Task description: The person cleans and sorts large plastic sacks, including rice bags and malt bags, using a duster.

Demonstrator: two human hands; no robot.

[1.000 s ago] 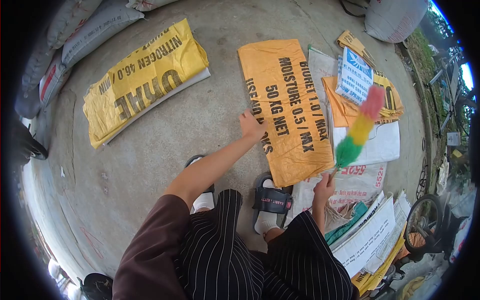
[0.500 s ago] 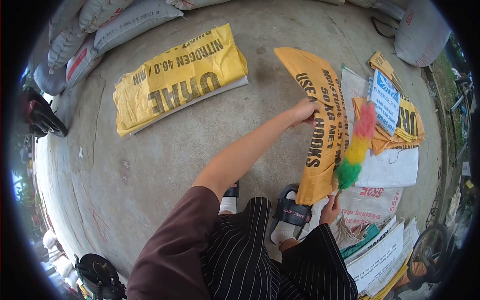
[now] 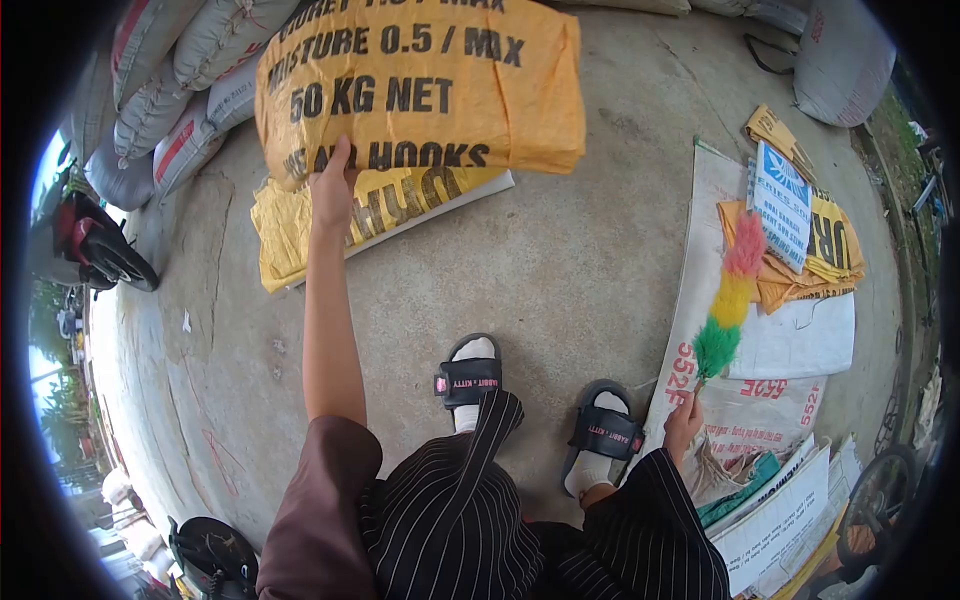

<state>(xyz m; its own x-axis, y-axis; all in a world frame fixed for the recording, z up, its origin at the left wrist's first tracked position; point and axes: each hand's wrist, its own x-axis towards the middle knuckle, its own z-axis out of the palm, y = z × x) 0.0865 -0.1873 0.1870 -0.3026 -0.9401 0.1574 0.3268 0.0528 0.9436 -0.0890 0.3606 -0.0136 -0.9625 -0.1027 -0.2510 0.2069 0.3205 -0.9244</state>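
Note:
My left hand (image 3: 335, 190) grips the near edge of a folded orange-yellow woven sack (image 3: 420, 95) printed "50 KG NET", raised at the upper left. It hangs over a yellow folded sack stack (image 3: 290, 235) on the floor and hides most of that stack. At the right, my right hand (image 3: 684, 425) is closed around the handle of a feather duster (image 3: 728, 300) banded pink, yellow and green. Beneath the duster lies a white sack (image 3: 690, 265) marked "552F", spread on the concrete. A blue-and-white folded sack (image 3: 782, 205) rests on orange and yellow sacks (image 3: 835, 240) beyond the duster.
Filled white sacks (image 3: 225, 45) are piled at the upper left, and another full sack (image 3: 848, 60) stands upper right. A motorbike (image 3: 95, 235) is at the left edge. More flat sacks (image 3: 775, 520) lie lower right beside a wheel (image 3: 880, 505). My sandalled feet (image 3: 470, 380) are on the concrete.
My left hand has carried the orange-yellow sack from the right side up and left, over the yellow stack. My right hand still holds the duster, slightly further right.

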